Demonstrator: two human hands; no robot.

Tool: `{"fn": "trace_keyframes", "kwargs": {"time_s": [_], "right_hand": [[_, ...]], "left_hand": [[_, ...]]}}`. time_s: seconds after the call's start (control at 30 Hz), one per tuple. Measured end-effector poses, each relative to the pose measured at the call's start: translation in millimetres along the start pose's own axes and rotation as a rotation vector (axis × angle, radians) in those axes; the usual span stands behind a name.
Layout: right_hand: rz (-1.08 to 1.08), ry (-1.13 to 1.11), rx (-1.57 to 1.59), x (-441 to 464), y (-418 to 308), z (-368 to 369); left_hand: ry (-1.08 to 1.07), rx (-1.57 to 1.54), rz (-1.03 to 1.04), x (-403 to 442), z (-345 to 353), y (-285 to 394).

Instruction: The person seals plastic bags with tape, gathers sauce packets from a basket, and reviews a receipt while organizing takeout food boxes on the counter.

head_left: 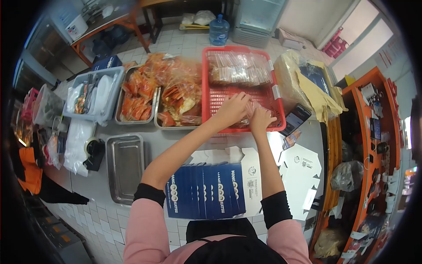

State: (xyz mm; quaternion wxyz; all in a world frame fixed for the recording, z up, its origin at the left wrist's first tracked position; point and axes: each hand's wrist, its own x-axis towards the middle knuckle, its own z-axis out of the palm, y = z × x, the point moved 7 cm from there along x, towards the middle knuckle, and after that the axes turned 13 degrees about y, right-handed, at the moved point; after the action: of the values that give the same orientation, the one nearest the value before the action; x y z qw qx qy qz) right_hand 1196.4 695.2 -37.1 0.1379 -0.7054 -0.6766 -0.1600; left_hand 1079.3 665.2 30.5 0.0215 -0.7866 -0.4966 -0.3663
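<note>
A red plastic basket stands on the metal table, with rows of clear plastic packets packed in its far half. Both of my hands reach into its near half. My left hand curls its fingers down onto clear-wrapped packets lying between the hands. On the right side of the same packets, my right hand is closed, its thumb sticking outward. The fingertips are partly hidden by plastic and glare. Below my forearms lies an overlapping row of blue printed cardboard boxes, folded flat.
Left of the basket are metal trays with bagged orange-red food and an unfilled metal tray. A phone leans by the basket's right corner. White cardboard lies right; a tape dispenser sits left.
</note>
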Motion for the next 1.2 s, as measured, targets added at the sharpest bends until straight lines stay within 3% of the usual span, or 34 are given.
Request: {"fn": "trace_keyframes", "kwargs": {"time_s": [0.07,0.23,0.37,0.5,0.73,0.93,1.0,1.07,1.13,1.2], "right_hand": [[0.021,0.032,0.014,1,-2,-16],[0.008,0.059,0.004,5,-10,-40],[-0.026,0.021,-0.066,12,-27,-15],[-0.131,0.061,-0.069,13,-28,-9],[-0.134,0.041,0.030,9,-19,-8],[-0.191,0.054,0.075,25,3,-9],[-0.224,0.068,0.119,31,8,-10],[-0.256,0.012,0.167,39,10,-4],[-0.298,0.054,0.243,48,12,-20],[-0.290,-0.080,0.291,58,15,-28]], "left_hand": [[0.078,-0.271,-0.150,-8,-46,6],[0.142,-0.459,-0.470,-81,-157,6],[0.296,-0.377,-0.799,-177,-230,34],[0.400,-0.316,-1.063,-272,-253,61],[0.530,-0.336,-1.171,-322,-277,82],[0.612,-0.149,-1.159,-357,-306,100],[0.620,-0.043,-1.261,-386,-308,113],[0.665,0.026,-1.288,-415,-303,130],[0.662,0.064,-1.439,-463,-284,145],[0.700,0.086,-1.456,-510,-257,166]]}}
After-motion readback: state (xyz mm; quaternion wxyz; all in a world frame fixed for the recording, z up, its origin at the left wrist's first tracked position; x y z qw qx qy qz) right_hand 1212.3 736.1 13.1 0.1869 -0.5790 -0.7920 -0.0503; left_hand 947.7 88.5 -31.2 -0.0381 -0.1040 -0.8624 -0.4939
